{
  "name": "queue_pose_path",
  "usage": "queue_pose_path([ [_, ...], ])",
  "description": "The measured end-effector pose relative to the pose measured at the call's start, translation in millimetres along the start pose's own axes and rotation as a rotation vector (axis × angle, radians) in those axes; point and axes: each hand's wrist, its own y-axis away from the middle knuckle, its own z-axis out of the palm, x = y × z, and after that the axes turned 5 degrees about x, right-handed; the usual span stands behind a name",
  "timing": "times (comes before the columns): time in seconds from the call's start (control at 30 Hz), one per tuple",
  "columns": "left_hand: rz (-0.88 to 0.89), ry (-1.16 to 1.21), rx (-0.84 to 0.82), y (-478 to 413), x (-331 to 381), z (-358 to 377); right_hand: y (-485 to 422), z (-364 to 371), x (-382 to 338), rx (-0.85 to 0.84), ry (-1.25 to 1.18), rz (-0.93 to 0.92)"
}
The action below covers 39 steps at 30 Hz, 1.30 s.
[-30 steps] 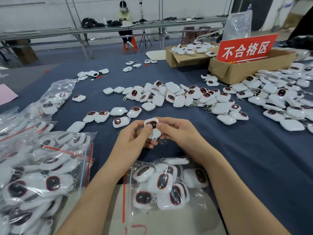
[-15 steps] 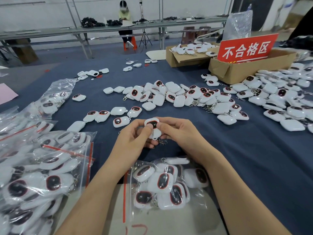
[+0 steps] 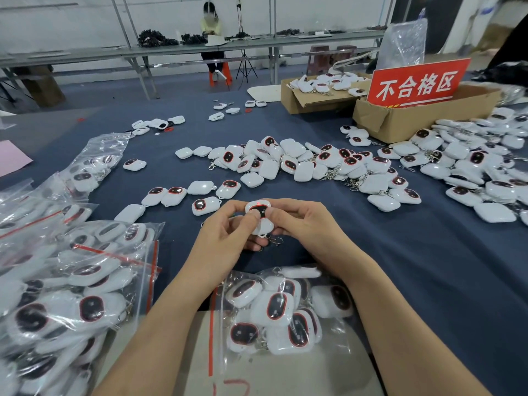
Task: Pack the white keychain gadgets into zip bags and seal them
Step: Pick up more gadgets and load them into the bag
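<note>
Grips one white keychain gadget (image 3: 260,225) with left hand (image 3: 228,232) and right hand (image 3: 303,224) together, just beyond the zip bag (image 3: 343,332).

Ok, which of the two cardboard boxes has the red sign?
The nearer, larger cardboard box on the right; the red sign stands in it. The smaller box farther back holds white keychain gadgets instead.

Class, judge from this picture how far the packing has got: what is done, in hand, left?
Done: filled zip bags lie at the left. In hand: the left hand and right hand pinch one gadget near a part-filled bag. Left: a big pile of loose gadgets on the blue table awaits bagging.
</note>
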Motion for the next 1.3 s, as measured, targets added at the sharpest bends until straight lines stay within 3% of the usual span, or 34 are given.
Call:
queue_pose_path([
  [1.3,0.079,-0.067,-0.044,-3.8,-10.8,-3.1,1.1,2.9,-0.3,0.021,-0.062,0.023],
])
